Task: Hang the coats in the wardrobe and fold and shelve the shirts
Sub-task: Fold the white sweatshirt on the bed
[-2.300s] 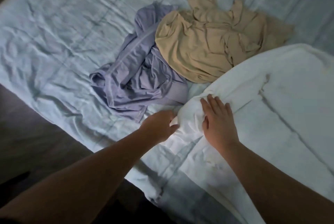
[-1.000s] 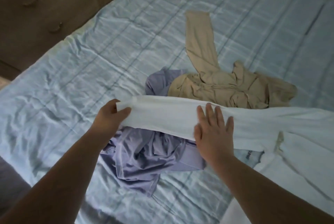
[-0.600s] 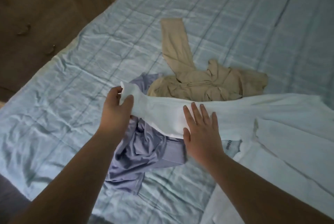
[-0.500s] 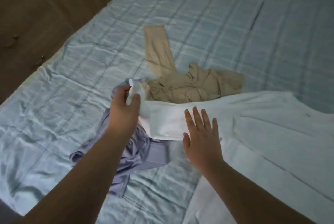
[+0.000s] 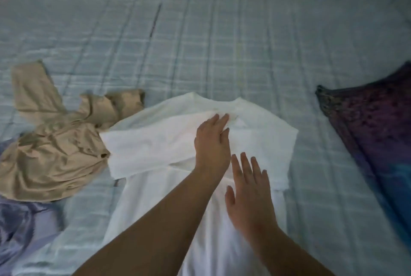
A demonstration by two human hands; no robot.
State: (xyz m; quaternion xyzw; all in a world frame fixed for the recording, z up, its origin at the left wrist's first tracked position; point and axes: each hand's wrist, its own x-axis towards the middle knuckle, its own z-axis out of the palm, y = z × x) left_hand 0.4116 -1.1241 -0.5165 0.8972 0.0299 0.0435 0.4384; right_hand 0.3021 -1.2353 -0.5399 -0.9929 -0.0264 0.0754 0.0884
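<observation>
A white shirt (image 5: 262, 140) lies flat on the bed, collar away from me, with its left sleeve folded across the chest. My left hand (image 5: 212, 142) rests on the folded sleeve just below the collar, fingers mostly straight; whether the thumb still pinches the cuff is not clear. My right hand (image 5: 249, 189) lies flat on the shirt's body, fingers spread. A crumpled tan shirt (image 5: 55, 153) sits to the left, touching the white one. A lavender shirt (image 5: 15, 226) is bunched at the lower left edge.
The light blue checked bedspread (image 5: 222, 30) covers the whole bed. A dark purple and blue cloth (image 5: 373, 133) lies along the right side, apart from the white shirt.
My left hand has carried the white sleeve from the left across the shirt's chest and laid it down. My right hand stayed flat on the shirt. The view swung right.
</observation>
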